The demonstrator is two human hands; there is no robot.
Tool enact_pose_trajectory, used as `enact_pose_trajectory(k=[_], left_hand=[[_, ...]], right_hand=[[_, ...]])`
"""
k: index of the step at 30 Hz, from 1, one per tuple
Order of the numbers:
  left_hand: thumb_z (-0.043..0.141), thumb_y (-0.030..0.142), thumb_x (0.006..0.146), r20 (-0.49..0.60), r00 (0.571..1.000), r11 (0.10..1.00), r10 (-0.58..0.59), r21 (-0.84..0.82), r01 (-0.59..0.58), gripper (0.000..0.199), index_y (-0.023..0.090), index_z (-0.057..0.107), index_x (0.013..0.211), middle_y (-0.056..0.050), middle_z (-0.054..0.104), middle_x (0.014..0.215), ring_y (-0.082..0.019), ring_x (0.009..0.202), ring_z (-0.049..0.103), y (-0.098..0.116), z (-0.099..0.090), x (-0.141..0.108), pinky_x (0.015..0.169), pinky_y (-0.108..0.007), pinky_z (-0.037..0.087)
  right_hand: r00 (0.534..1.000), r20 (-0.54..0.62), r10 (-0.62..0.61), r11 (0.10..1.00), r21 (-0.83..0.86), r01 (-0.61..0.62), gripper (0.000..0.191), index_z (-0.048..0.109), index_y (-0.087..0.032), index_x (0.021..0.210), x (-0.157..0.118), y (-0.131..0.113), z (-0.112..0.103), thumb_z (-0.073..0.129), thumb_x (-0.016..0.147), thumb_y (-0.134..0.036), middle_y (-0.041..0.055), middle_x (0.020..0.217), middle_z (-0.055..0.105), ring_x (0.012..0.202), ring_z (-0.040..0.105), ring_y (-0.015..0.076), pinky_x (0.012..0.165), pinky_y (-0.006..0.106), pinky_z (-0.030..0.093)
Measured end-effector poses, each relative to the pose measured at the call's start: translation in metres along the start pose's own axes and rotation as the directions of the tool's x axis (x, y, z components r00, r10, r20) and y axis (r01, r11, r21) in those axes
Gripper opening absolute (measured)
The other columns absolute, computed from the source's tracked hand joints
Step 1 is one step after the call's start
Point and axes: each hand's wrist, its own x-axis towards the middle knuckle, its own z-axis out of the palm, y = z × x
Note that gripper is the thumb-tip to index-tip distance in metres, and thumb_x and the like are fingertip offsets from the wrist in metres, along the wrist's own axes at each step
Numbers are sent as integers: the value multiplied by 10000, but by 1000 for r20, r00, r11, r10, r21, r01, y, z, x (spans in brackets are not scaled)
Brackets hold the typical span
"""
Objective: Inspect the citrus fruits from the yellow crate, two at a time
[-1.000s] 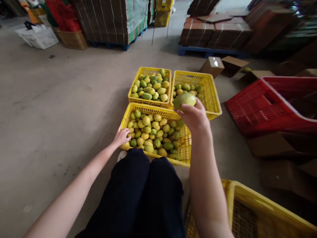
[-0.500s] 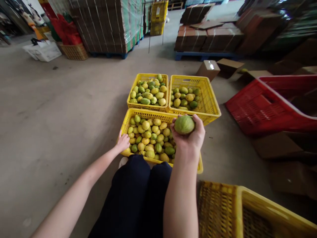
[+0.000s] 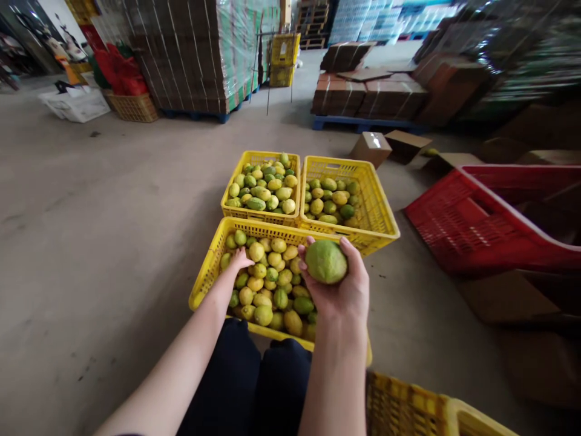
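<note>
My right hand (image 3: pixel 338 290), palm up, has its fingers curled round a green lemon (image 3: pixel 325 261), held above the near yellow crate (image 3: pixel 206 266). That crate is filled with yellow and green lemons (image 3: pixel 273 275). At its left side my left hand (image 3: pixel 240 259) reaches in over the fruit, thumb apart from the fingers. It touches or nearly touches the lemons, and its fingertips are partly hidden; I see nothing held in it. Behind stand two more yellow crates: the left one (image 3: pixel 261 216) is heaped with lemons, and the right one (image 3: pixel 379 197) holds fewer.
A red crate (image 3: pixel 436 224) stands to the right, beside open cardboard boxes (image 3: pixel 506 297). Another yellow crate (image 3: pixel 403 406) is close by my right knee. Farther back are a small carton (image 3: pixel 370 148), flattened cardboard on a blue pallet (image 3: pixel 363 124) and a wrapped stack (image 3: pixel 190 54).
My left hand has moved from the near crate's left rim inward over the lemons. My right hand still holds the green lemon, now lower in view. The view has tilted up slightly.
</note>
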Motion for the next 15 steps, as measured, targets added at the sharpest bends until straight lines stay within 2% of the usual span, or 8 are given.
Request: enact_pose_trajectory(k=[3,7,9,12,15], left_hand=[[827,172,510,-24,998,997,-59,-44,58,694,158,528,1136,-229,588,1298,-388,1285,494,3,0,-1,1043,-464,372],[826,114,465,-65,993,982,-98,-166,86,694,181,532,1091,-196,620,1246,-387,1283,488,6,-11,-20,1054,-459,368],[814,128,492,-61,992,962,-107,-258,88,635,190,534,1059,-171,645,1186,-371,1246,525,7,-22,-35,1026,-458,402],[757,231,611,2,997,898,-79,-433,72,503,205,527,1057,-127,678,1070,-308,1087,637,11,-46,-59,919,-445,496],[658,336,705,55,998,794,14,-608,23,405,221,535,1074,-89,693,992,-251,964,680,33,-75,-80,856,-436,541]], right_hand=[[998,-44,-46,999,11,46,341,586,-212,883,-3,0,3,738,680,-439,20,811,702,698,702,207,490,273,520],[997,-72,-34,998,50,37,329,582,-211,824,-2,0,4,759,647,-425,15,792,707,644,683,187,461,257,501],[998,-60,-28,997,71,33,314,589,-203,817,-3,-1,5,745,638,-409,15,756,705,621,673,186,446,253,488],[998,-33,-53,994,97,56,294,590,-192,804,-8,-3,8,715,628,-392,16,710,698,590,659,185,422,243,458],[998,-19,-67,992,109,69,272,577,-194,772,-13,-1,13,694,629,-393,17,708,702,579,650,176,414,233,434]])
